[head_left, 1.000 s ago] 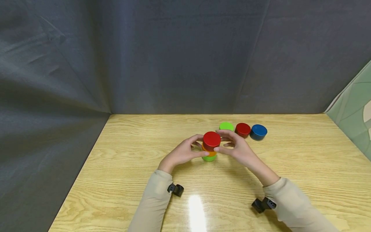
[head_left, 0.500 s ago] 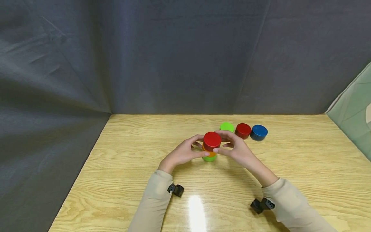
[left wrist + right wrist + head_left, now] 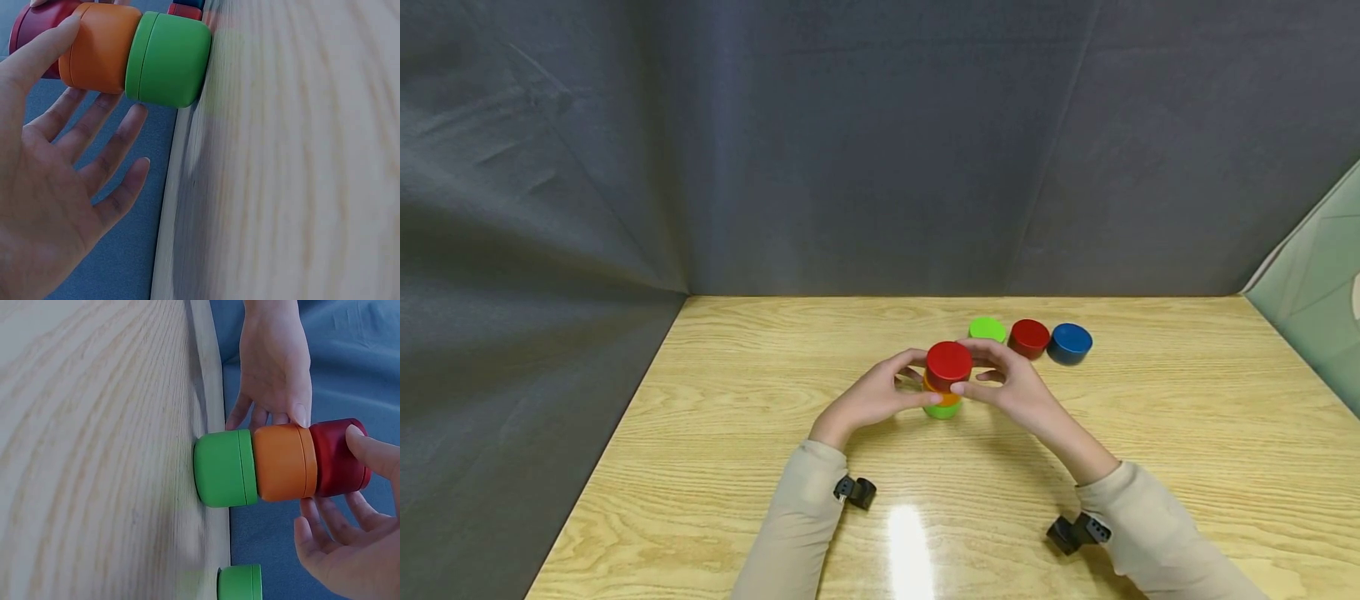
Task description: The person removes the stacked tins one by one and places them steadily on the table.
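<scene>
Three small round lidded canisters stand in an upright stack in the middle of the table. The green canister [image 3: 220,469] is at the bottom on the wood, the orange canister [image 3: 284,462] is above it, and the red canister [image 3: 948,363] is on top. My left hand [image 3: 874,397] holds the orange one from the left, thumb on its near side close to the seam with the red. From the right, my right hand [image 3: 1021,388] pinches the red one between thumb and fingers. In the head view, the far fingertips are partly hidden behind the stack.
Behind the stack on the wooden table [image 3: 737,367] stand a second green canister [image 3: 987,327], a second red canister [image 3: 1029,337] and a blue canister [image 3: 1070,342] in a row. A dark cloth [image 3: 880,150] rises at the table's back edge and covers the left side.
Almost nothing moves. Both hands keep their grips on the stack, and the right forearm has shifted very slightly left.
</scene>
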A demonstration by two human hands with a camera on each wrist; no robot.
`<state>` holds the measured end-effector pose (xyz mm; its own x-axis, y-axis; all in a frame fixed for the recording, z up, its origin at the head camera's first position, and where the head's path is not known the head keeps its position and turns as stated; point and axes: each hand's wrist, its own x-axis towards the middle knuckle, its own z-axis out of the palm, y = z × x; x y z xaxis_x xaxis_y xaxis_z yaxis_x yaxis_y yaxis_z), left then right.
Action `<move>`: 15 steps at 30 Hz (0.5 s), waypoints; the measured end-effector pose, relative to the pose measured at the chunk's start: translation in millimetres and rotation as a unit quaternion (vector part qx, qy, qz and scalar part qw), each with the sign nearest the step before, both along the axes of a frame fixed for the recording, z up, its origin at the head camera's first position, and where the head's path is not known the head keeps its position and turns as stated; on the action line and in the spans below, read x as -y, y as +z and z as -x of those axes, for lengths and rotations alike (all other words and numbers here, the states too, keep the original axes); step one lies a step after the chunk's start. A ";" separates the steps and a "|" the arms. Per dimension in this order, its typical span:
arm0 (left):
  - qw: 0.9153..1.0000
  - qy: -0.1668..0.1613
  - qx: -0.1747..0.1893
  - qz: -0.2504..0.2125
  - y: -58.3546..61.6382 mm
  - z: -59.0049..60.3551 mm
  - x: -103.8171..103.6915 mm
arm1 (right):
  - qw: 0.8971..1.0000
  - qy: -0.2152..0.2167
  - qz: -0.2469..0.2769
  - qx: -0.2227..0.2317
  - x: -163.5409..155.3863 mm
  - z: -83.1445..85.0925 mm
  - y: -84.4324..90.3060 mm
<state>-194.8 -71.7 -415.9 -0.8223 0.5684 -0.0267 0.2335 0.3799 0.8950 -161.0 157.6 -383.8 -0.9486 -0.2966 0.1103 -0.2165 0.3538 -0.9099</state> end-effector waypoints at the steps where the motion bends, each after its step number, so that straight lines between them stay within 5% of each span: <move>1: 1.000 0.000 0.001 0.000 0.0 -0.1 0.0 | 1.000 -0.001 0.000 -0.001 -0.1 -0.1 -0.1; 15: 1.000 -0.001 -0.007 0.007 1.1 -0.1 0.3 | 1.000 -0.028 0.000 -0.009 -4.6 -3.5 2.4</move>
<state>-194.7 -72.0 -414.8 -0.8213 0.5700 -0.0233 0.2471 0.3923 0.8860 -157.6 162.2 -381.4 -0.9614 -0.2439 0.1277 -0.2131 0.3660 -0.9059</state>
